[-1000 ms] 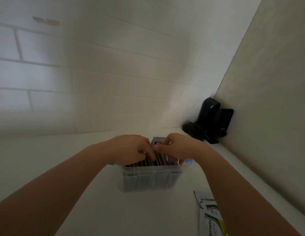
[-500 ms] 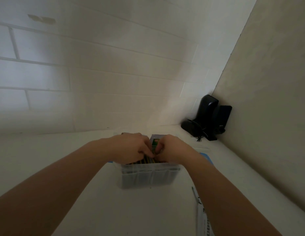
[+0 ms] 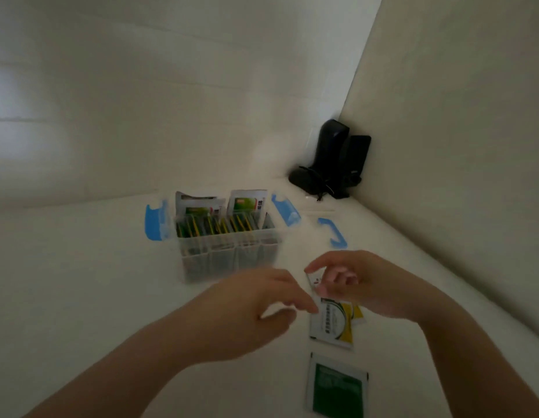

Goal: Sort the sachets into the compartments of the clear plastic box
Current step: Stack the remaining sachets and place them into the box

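Observation:
The clear plastic box (image 3: 232, 260) stands on the white table with its blue side latches (image 3: 155, 221) flipped open. Several green and yellow sachets (image 3: 214, 226) stand upright in its compartments, and taller white ones rise at the back. Nearer to me a white and yellow sachet (image 3: 333, 322) lies flat on the table. My right hand (image 3: 364, 286) pinches its top corner between thumb and forefinger. My left hand (image 3: 250, 309) hovers beside it, one fingertip touching the sachet's left edge. A dark green sachet (image 3: 337, 387) lies closer to me. The view is blurred.
A blue handle (image 3: 333, 233) on what looks like the clear lid lies right of the box. Black devices with a cable (image 3: 331, 164) stand in the far right corner. Walls close the table at the back and on the right.
Both hands have left the top of the box and come back toward me to the loose sachets. The right hand has taken the white and yellow sachet's corner. The view tilted down.

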The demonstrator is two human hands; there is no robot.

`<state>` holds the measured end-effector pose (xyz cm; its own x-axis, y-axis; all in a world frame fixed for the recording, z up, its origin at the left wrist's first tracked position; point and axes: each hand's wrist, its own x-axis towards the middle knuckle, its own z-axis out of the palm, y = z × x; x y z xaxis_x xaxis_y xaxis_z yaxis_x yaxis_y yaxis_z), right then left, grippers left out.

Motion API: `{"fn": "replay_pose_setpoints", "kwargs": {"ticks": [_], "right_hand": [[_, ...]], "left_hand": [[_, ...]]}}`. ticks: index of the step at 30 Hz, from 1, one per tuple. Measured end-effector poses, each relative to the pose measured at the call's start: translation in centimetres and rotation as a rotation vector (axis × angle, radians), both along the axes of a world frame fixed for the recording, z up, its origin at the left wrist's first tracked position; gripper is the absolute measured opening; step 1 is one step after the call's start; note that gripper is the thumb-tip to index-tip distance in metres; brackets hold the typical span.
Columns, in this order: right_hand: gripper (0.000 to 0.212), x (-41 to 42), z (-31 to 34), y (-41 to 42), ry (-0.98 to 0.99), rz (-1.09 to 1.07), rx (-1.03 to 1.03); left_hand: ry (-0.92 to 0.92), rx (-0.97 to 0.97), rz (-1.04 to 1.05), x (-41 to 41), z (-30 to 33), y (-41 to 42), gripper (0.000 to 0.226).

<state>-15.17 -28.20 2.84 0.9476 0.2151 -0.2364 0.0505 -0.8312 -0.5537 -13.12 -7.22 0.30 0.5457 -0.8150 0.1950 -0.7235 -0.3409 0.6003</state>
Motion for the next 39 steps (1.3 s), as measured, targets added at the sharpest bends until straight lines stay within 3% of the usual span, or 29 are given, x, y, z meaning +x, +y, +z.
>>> {"fn": "replay_pose_setpoints", "kwargs": {"ticks": [3,8,13,16,19,21,24,27,33,37,39], "right_hand": [[0.015,-0.7,-3.1,-1.5,-0.087,-0.171,0.101],[0.011,-1.5,-5.9,-3.6,-0.264,-0.412,0.295],[0.015,-1.4,-7.8,-3.9,-0.316,-0.369,0.182],[0.017,-1.2,-7.8,-3.8,-0.37,-0.33,0.13],[0.014,-1.2,-7.6,-3.8,-0.388,-0.3,0.102],[0.029,-1.2,-7.7,-3.6,-0.322,-0.239,0.041],[0.051,-1.1,-7.7,-3.0,-0.26,-0.11,-0.09],[0.054,-1.3,-7.5,-2.7,-0.224,-0.121,-0.065],[0.046,-1.7,-7.3,-2.1,-0.207,-0.32,0.21],[0.017,-2.1,-6.3,-2.9,-0.105,-0.392,0.755],[0.028,-2.1,-6.3,-2.1,0.018,-0.37,0.891]], "left_hand": [[0.035,0.164,-0.144,-2.0,-3.6,-3.4,0.037],[-0.183,0.197,-0.243,-2.6,-7.9,-5.7,0.044],[-0.35,0.135,-0.244,-1.5,-8.5,-4.4,0.03],[-0.367,0.05,-0.06,-0.9,-7.4,-3.5,0.042],[-0.021,-0.18,0.194,-0.4,-6.6,-3.0,0.026],[0.203,-0.332,0.346,0.0,-6.6,-2.7,0.009],[0.365,-0.438,0.468,0.5,-6.8,-2.6,0.042],[0.489,-0.435,0.514,0.7,-7.2,-2.9,0.056],[0.639,-0.47,0.641,1.1,-7.4,-3.1,0.052],[0.808,-0.58,0.68,1.4,-7.4,-2.9,0.042],[0.842,-0.668,0.673,1.6,-7.4,-3.0,0.037]]}}
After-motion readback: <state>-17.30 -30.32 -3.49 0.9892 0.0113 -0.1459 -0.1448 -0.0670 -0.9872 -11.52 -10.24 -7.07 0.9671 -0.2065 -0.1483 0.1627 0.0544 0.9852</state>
